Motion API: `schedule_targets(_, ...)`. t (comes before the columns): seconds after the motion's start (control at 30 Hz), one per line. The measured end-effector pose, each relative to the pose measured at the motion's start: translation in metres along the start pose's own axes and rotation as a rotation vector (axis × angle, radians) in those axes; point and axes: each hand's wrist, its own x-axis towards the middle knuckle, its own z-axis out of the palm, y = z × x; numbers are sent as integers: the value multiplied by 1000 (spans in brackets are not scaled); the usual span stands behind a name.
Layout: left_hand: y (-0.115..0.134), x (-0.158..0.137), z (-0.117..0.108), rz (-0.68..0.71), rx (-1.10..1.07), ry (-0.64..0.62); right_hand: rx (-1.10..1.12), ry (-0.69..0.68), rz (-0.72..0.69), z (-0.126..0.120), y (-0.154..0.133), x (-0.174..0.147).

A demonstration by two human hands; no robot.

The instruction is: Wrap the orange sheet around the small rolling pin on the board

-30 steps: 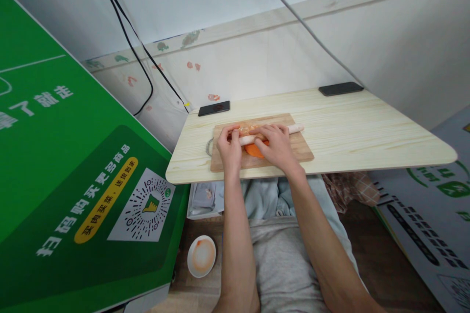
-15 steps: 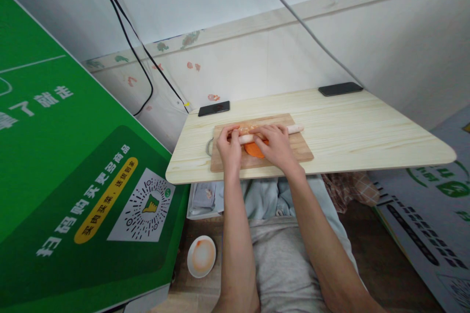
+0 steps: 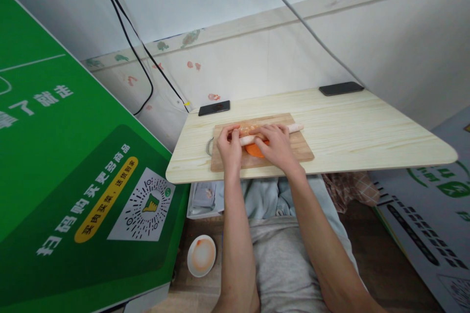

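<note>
A pale wooden rolling pin (image 3: pixel 247 140) lies slantwise across a wooden cutting board (image 3: pixel 303 149), its right end reaching to the board's edge. My left hand (image 3: pixel 229 144) has its fingers curled around the pin's left end. Farther right, my right hand (image 3: pixel 276 143) is bent over the pin, thumb on the near side. A flat orange piece of dough (image 3: pixel 255 150) shows just on the near side of the pin, partly covered by it and by my right hand. Behind the pin, an orange, mottled patch (image 3: pixel 248 128) shows; I cannot tell whether it is dough or residue.
The board rests on a light wood table (image 3: pixel 367 132). Two dark phones lie at the back, one on the left (image 3: pixel 214 108) and one on the right (image 3: pixel 341 88). Below stands a white bowl (image 3: pixel 201 256) with orange residue. A green panel (image 3: pixel 91 166) borders the left side.
Almost nothing differs. Both hands stay on the rolling pin, which has shifted at most very slightly toward me.
</note>
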Motion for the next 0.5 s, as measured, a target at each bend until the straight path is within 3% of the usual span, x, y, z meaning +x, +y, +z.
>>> schedule_targets(0.5, 0, 0, -1, 13, 24, -6, -2, -14, -4, 0, 0, 0)
